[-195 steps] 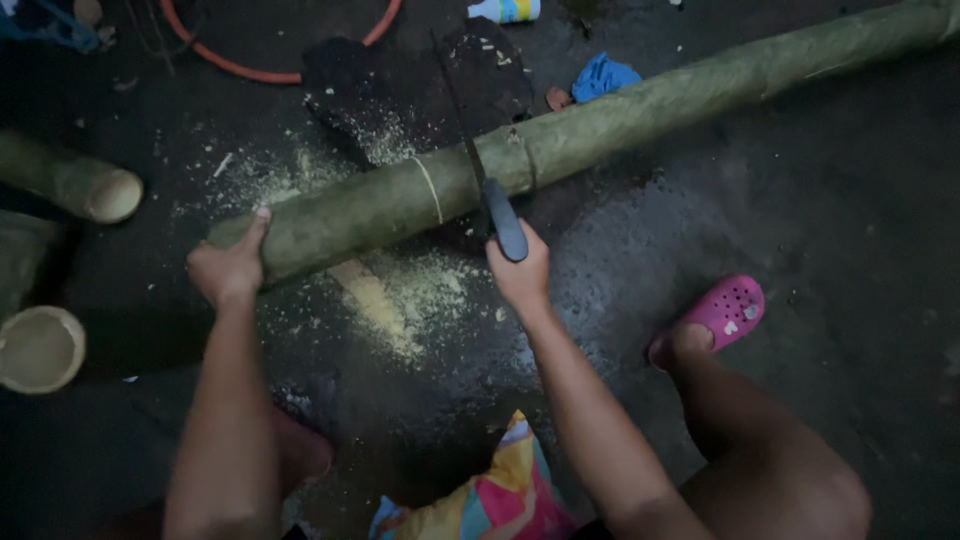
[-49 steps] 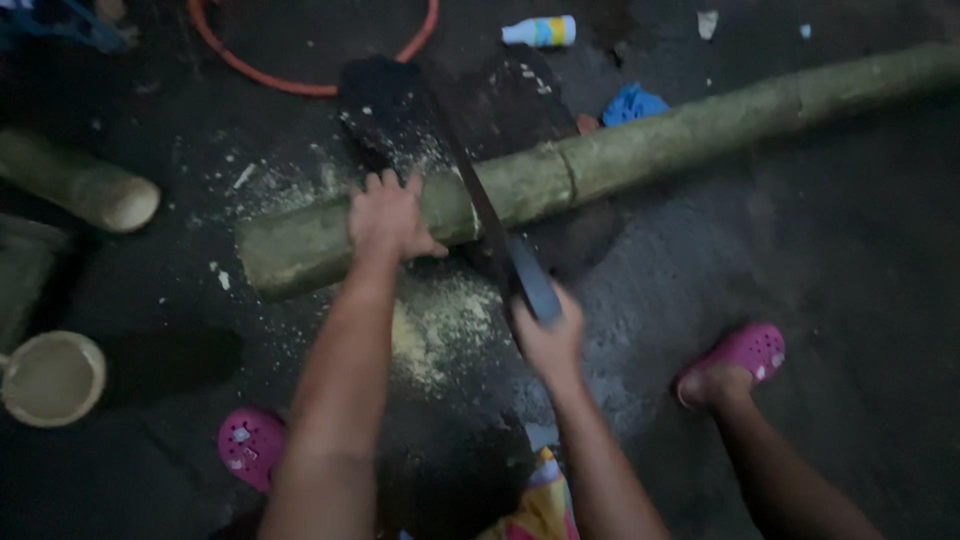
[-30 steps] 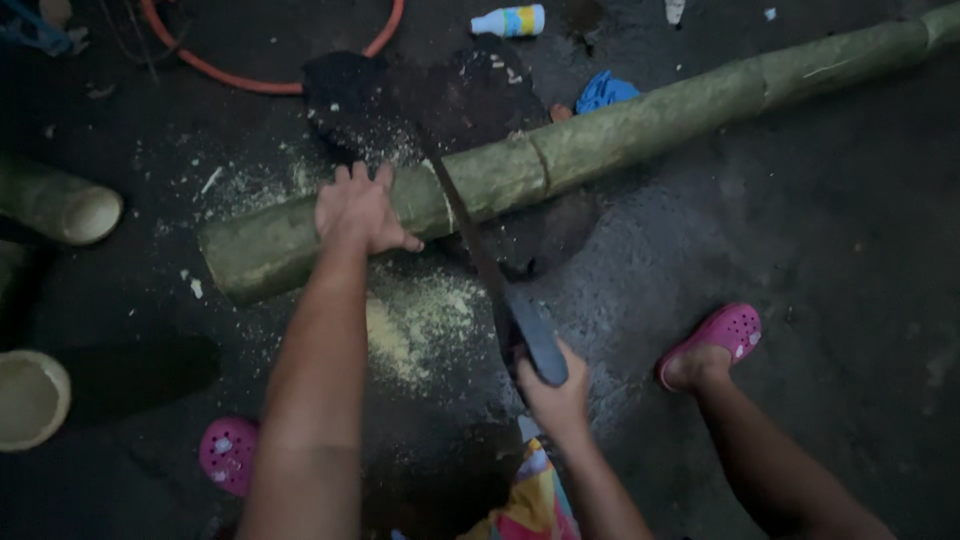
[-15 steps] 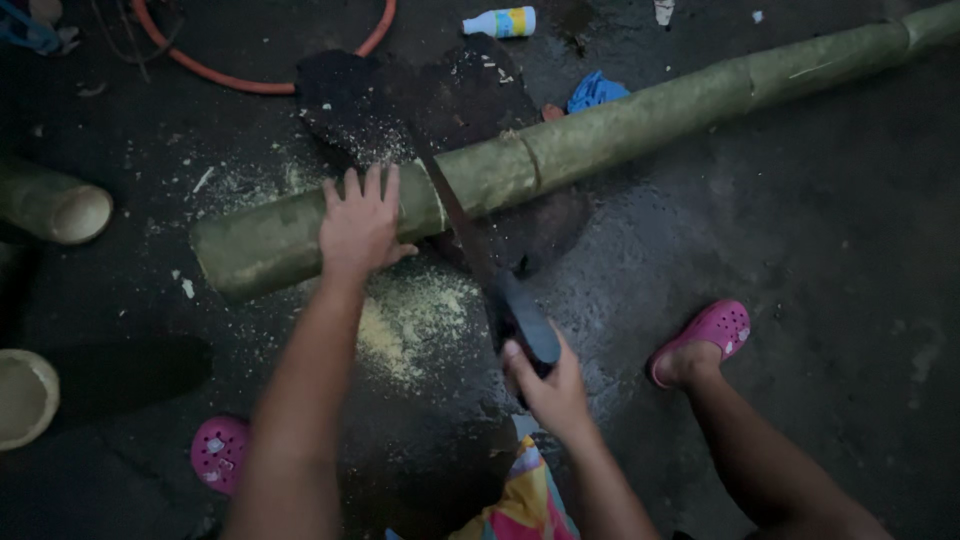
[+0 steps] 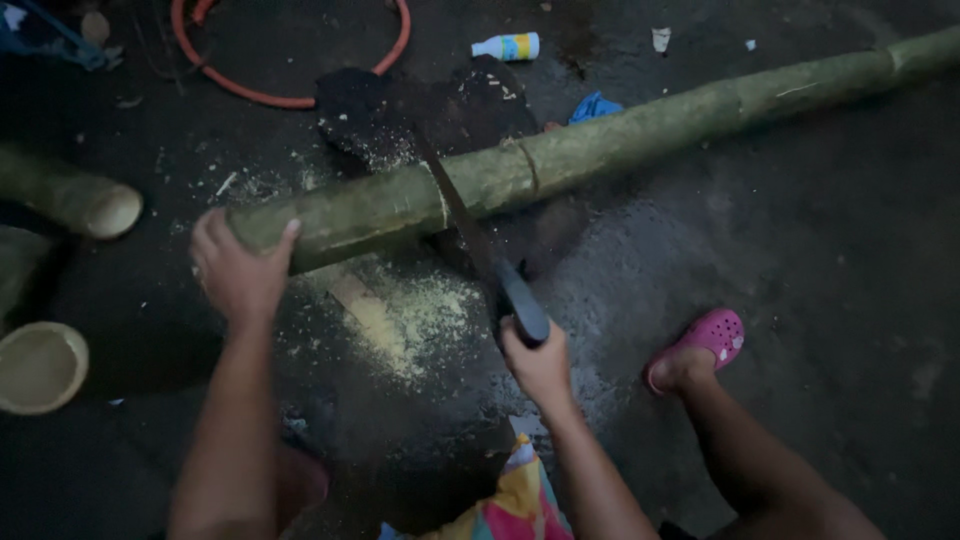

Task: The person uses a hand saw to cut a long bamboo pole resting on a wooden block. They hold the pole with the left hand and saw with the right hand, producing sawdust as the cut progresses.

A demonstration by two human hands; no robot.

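Observation:
A long green bamboo pole lies across the dark wet ground, running from the left middle up to the top right. My left hand grips its cut left end. My right hand is closed on the dark handle of a hand saw, whose blade lies across the pole near a pale ring. Pale sawdust is spread on the ground under the cut.
Cut bamboo pieces lie at the left, with a hollow round section below them. An orange hose loop, a small plastic bottle and a blue scrap lie beyond the pole. My foot in a pink clog stands at the right.
My left hand has slid from the top of the pole near the saw to the pole's left end. The saw and my right hand stay at the cut.

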